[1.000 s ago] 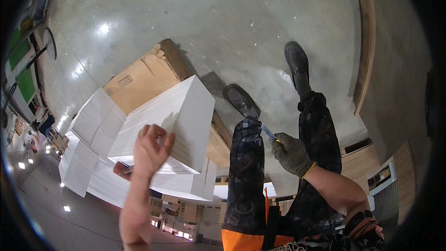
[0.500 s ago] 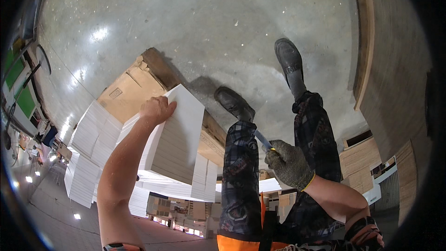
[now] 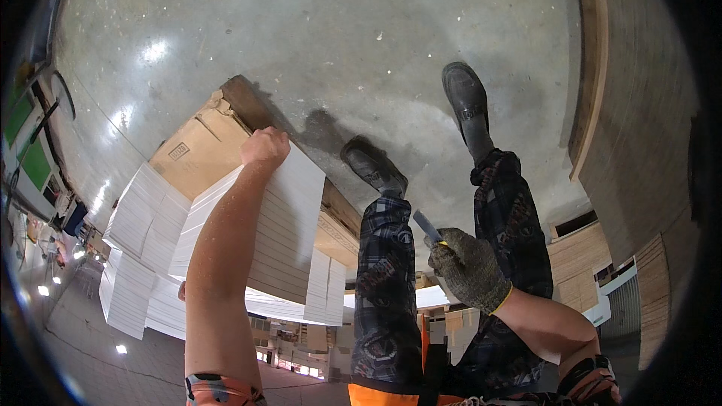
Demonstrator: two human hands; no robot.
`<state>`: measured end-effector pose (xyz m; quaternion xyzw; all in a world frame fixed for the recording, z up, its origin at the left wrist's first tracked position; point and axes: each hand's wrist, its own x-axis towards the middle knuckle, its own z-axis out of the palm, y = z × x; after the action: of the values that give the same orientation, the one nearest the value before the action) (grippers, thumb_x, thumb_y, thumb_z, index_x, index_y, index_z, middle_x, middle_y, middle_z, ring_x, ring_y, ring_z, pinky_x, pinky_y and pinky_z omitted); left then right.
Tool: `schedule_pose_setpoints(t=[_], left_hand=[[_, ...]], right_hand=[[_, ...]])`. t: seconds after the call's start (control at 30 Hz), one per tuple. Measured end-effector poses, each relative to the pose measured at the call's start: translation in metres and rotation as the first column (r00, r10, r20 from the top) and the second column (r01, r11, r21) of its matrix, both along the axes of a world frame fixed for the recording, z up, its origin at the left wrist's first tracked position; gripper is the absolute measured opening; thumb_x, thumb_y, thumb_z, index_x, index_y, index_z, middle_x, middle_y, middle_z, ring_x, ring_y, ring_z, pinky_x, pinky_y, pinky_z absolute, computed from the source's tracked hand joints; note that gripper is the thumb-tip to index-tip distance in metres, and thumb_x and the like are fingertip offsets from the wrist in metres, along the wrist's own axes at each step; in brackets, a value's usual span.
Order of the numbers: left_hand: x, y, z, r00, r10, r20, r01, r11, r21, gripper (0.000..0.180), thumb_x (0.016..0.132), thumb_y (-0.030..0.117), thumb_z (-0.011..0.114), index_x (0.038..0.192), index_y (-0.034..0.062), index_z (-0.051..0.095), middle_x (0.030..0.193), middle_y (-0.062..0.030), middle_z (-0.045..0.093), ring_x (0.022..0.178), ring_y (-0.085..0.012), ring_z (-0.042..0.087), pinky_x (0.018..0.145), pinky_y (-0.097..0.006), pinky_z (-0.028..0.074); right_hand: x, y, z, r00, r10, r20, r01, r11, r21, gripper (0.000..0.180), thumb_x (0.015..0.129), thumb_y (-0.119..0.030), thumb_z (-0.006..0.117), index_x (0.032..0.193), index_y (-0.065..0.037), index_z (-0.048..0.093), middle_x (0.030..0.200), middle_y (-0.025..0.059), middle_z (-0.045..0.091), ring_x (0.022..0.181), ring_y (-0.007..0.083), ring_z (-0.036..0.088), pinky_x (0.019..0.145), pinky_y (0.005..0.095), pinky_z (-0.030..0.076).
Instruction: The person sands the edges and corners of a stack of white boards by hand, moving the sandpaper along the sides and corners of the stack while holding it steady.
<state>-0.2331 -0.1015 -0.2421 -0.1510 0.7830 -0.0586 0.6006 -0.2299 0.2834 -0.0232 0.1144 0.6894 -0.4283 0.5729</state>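
Stack of flat white sheets (image 3: 286,218) lies left of the grey-gloved right hand (image 3: 468,267), its grip closed round a flat grey blade (image 3: 426,225) slanting away leftward; the nearer bare left hand (image 3: 266,148) touches the stack's far edge, clamped or not I cannot tell.

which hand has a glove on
The right hand, the one gripping a knife-like tool: it wears a grey glove with a yellow cuff edge, while the left hand, at the white stack's far edge, is bare.
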Motion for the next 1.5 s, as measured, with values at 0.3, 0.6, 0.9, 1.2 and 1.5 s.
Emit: schedule_pose_setpoints(t=[0.3, 0.6, 0.9, 1.2, 1.5], left_hand=[[0.002, 0.006, 0.002, 0.979, 0.149, -0.139, -0.156, 0.987, -0.043, 0.04, 0.089, 0.047, 0.051, 0.11, 0.0205, 0.072, 0.116, -0.011, 0.068, 0.109, -0.0307, 0.064, 0.093, -0.04, 0.052], [-0.004, 0.005, 0.009, 0.989, 0.116, -0.092, -0.119, 0.993, -0.022, 0.04, 0.087, 0.044, 0.05, 0.11, 0.0199, 0.072, 0.117, -0.0113, 0.068, 0.109, -0.0304, 0.064, 0.093, -0.042, 0.052], [0.005, -0.003, 0.004, 0.992, 0.077, -0.103, -0.077, 0.997, 0.001, 0.041, 0.091, 0.041, 0.048, 0.109, 0.0126, 0.071, 0.117, -0.0129, 0.067, 0.109, -0.0351, 0.063, 0.095, -0.042, 0.05], [-0.038, 0.016, 0.145, 0.982, -0.108, 0.152, 0.088, 0.987, 0.132, 0.036, 0.094, 0.03, 0.048, 0.101, 0.0054, 0.072, 0.114, -0.0195, 0.063, 0.109, -0.0351, 0.062, 0.092, -0.045, 0.051], [-0.011, 0.009, 0.288, 0.95, 0.143, -0.276, -0.056, 0.952, 0.301, 0.025, 0.085, 0.014, 0.063, 0.105, 0.0035, 0.071, 0.107, -0.0166, 0.066, 0.097, -0.0334, 0.064, 0.079, -0.043, 0.054]], right_hand=[[0.002, -0.002, 0.0, 1.0, -0.01, -0.008, 0.01, 1.0, 0.004, 0.024, 0.094, -0.02, 0.057, 0.109, -0.002, 0.061, 0.077, 0.0115, 0.066, 0.069, 0.0224, 0.067, 0.063, 0.0339, 0.052], [0.004, -0.004, -0.003, 0.999, 0.033, -0.036, -0.033, 0.999, 0.001, 0.024, 0.093, -0.021, 0.057, 0.109, -0.003, 0.06, 0.077, 0.0126, 0.066, 0.069, 0.0268, 0.067, 0.064, 0.0371, 0.053], [0.01, -0.005, -0.005, 0.999, 0.014, 0.04, -0.015, 1.0, 0.023, 0.026, 0.092, -0.02, 0.059, 0.113, -0.005, 0.058, 0.08, 0.017, 0.067, 0.072, 0.0334, 0.068, 0.064, 0.043, 0.054], [0.016, -0.005, -0.008, 0.999, -0.002, 0.046, 0.001, 1.0, 0.021, 0.024, 0.092, -0.019, 0.059, 0.112, -0.004, 0.059, 0.08, 0.0157, 0.066, 0.073, 0.0295, 0.065, 0.064, 0.0394, 0.052], [0.014, -0.008, -0.004, 0.999, -0.037, -0.025, 0.037, 0.999, -0.002, 0.02, 0.093, -0.014, 0.059, 0.109, -0.002, 0.059, 0.078, 0.011, 0.065, 0.068, 0.0207, 0.065, 0.062, 0.0339, 0.052]])
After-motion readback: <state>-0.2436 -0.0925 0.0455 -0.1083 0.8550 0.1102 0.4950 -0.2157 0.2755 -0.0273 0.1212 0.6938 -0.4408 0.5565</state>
